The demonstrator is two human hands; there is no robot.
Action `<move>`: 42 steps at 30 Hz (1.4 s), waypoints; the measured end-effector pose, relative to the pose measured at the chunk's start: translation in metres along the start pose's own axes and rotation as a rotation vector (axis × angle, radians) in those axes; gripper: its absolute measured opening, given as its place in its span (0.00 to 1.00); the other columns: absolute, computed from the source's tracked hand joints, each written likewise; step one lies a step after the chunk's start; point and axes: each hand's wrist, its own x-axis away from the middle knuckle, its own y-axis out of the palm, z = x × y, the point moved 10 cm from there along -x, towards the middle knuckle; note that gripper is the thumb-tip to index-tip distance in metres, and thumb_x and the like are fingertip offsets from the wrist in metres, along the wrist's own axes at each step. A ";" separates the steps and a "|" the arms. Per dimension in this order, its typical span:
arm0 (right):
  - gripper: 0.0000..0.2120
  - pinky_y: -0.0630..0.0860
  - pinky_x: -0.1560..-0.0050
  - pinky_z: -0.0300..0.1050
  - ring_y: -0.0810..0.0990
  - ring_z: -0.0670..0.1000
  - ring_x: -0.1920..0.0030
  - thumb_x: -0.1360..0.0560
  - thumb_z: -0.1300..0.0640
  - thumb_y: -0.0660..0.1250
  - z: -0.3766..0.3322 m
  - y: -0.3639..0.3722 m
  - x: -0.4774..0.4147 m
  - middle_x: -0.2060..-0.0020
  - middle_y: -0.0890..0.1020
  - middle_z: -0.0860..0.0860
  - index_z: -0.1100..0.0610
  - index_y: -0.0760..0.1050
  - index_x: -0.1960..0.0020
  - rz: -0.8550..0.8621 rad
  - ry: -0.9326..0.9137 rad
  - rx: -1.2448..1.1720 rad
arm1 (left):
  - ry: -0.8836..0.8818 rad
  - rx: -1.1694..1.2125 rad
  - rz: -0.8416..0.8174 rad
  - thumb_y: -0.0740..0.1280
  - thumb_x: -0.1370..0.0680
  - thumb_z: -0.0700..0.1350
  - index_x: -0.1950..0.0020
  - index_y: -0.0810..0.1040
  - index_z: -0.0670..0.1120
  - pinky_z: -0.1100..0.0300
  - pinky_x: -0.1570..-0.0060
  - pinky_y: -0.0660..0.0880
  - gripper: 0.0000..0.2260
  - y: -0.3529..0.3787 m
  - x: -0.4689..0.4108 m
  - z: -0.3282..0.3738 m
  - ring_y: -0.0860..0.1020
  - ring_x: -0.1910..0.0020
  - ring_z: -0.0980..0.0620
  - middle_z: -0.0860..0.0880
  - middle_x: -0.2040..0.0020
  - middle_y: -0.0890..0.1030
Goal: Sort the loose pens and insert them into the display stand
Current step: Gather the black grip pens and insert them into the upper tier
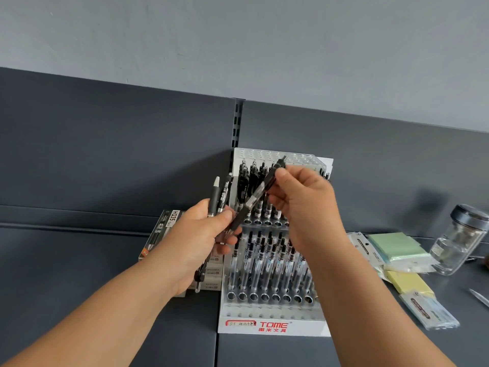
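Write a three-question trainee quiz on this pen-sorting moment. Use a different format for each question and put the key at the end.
1. True or false: the right hand pinches a single black pen above the display stand.
2. Multiple choice: what does the left hand grip?
A) a bundle of pens
B) a glass jar
C) a pack of sticky notes
3. Fill in the blank: the red brand word on the front of the display stand reads ____.

Key: 1 true; 2 A; 3 TOME.
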 end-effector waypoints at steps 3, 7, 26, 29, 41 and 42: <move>0.06 0.79 0.58 0.40 0.81 0.45 0.63 0.22 0.61 0.65 -0.025 -0.006 -0.008 0.64 0.82 0.48 0.53 0.78 0.56 0.048 -0.161 0.168 | 0.011 0.014 0.073 0.62 0.19 0.42 0.47 0.77 0.44 0.56 0.57 0.77 0.06 -0.013 -0.006 -0.001 0.79 0.62 0.53 0.47 0.60 0.82; 0.07 0.80 0.55 0.41 0.81 0.43 0.61 0.23 0.60 0.65 -0.040 0.001 -0.013 0.64 0.82 0.44 0.48 0.77 0.55 0.048 -0.310 0.341 | 0.014 -0.006 0.108 0.62 0.19 0.43 0.48 0.77 0.46 0.53 0.53 0.77 0.06 -0.022 -0.012 -0.004 0.79 0.61 0.53 0.48 0.60 0.83; 0.01 0.74 0.68 0.35 0.74 0.41 0.70 0.22 0.55 0.65 0.009 0.018 -0.010 0.65 0.78 0.44 0.51 0.74 0.50 -0.042 -0.219 0.728 | 0.018 -0.086 0.044 0.61 0.19 0.46 0.51 0.74 0.45 0.61 0.72 0.67 0.05 -0.021 -0.013 -0.010 0.69 0.73 0.55 0.48 0.64 0.79; 0.03 0.75 0.65 0.34 0.76 0.41 0.65 0.23 0.56 0.66 0.006 0.016 -0.007 0.62 0.78 0.43 0.51 0.74 0.50 -0.028 -0.220 0.753 | 0.027 -0.085 0.008 0.62 0.19 0.44 0.53 0.74 0.44 0.62 0.73 0.67 0.05 -0.015 -0.011 -0.007 0.70 0.73 0.55 0.47 0.65 0.78; 0.06 0.80 0.55 0.46 0.79 0.48 0.61 0.27 0.53 0.71 0.014 0.027 0.013 0.61 0.81 0.51 0.53 0.76 0.55 -0.141 -0.068 0.341 | 0.116 -0.207 -0.105 0.62 0.20 0.45 0.54 0.76 0.49 0.61 0.70 0.69 0.05 0.012 -0.003 0.003 0.72 0.71 0.55 0.49 0.68 0.77; 0.05 0.79 0.57 0.46 0.79 0.48 0.62 0.27 0.55 0.71 0.016 0.024 0.012 0.63 0.80 0.52 0.53 0.75 0.56 -0.135 -0.044 0.296 | 0.106 -0.188 -0.107 0.62 0.20 0.45 0.53 0.77 0.47 0.61 0.69 0.69 0.06 0.013 -0.003 0.003 0.73 0.71 0.55 0.49 0.68 0.77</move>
